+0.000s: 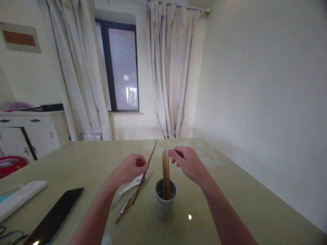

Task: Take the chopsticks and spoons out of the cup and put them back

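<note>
My left hand (133, 167) is closed, thumb and fingers pinching a brown chopstick (152, 152) that slants over the table. Below that hand lie a white-handled utensil (127, 187), another chopstick (146, 181) and shiny metal cutlery (126, 203); their far ends are partly covered. A pale ceramic utensil holder (165, 208) with small holes stands upright in front of me, several chopsticks (166, 173) upright inside it. To its right, my right hand (186, 161) is closed, its fingertips at the top of the rightmost chopstick.
A glossy greenish table (204, 211) spreads around the holder. At left lie a black phone-like slab (55, 214), a white box-like object (22, 197) and dark looped cords (11, 234). Beyond are a white cabinet (43, 132), a red basin (12, 165), curtains (173, 68) and a window (122, 68).
</note>
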`<control>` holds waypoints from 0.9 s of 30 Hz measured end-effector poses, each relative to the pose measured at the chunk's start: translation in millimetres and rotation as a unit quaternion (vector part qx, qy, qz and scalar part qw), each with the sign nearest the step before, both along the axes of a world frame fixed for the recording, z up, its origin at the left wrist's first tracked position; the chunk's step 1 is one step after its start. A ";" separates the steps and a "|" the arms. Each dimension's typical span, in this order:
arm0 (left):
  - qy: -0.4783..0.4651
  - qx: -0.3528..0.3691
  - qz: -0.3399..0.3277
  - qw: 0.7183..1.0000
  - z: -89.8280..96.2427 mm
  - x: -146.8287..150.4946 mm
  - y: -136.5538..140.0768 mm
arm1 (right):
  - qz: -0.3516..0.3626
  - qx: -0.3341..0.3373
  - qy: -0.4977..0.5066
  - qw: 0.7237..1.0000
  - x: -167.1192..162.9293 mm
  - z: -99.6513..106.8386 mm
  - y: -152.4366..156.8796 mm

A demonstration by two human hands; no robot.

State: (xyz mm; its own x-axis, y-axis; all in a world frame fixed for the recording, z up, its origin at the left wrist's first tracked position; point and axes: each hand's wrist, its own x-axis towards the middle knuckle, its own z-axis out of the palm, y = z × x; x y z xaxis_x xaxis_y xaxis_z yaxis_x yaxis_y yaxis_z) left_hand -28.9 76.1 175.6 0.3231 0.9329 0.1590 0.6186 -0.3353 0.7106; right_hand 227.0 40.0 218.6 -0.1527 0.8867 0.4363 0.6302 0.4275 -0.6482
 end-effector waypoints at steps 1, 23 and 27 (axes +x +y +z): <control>-0.058 0.002 -0.018 0.998 10.2 2.9 -7.5 | 0.026 0.002 0.032 0.999 -3.8 1.4 -2.8; 0.364 -0.058 0.041 0.929 -55.8 12.8 10.1 | 0.025 -0.043 0.047 0.998 19.8 -0.7 7.9; 0.386 -0.060 0.053 0.919 -62.0 13.6 12.1 | 0.009 -0.078 -0.003 0.997 15.7 -8.1 11.3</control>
State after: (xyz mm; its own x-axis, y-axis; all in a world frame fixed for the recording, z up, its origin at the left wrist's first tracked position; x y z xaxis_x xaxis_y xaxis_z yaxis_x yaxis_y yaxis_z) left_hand -15.2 88.2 113.6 0.2027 0.9615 -0.1857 0.9786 -0.1919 0.0746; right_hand 242.7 51.2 210.5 -0.1720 0.9408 0.2922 0.6267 0.3334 -0.7043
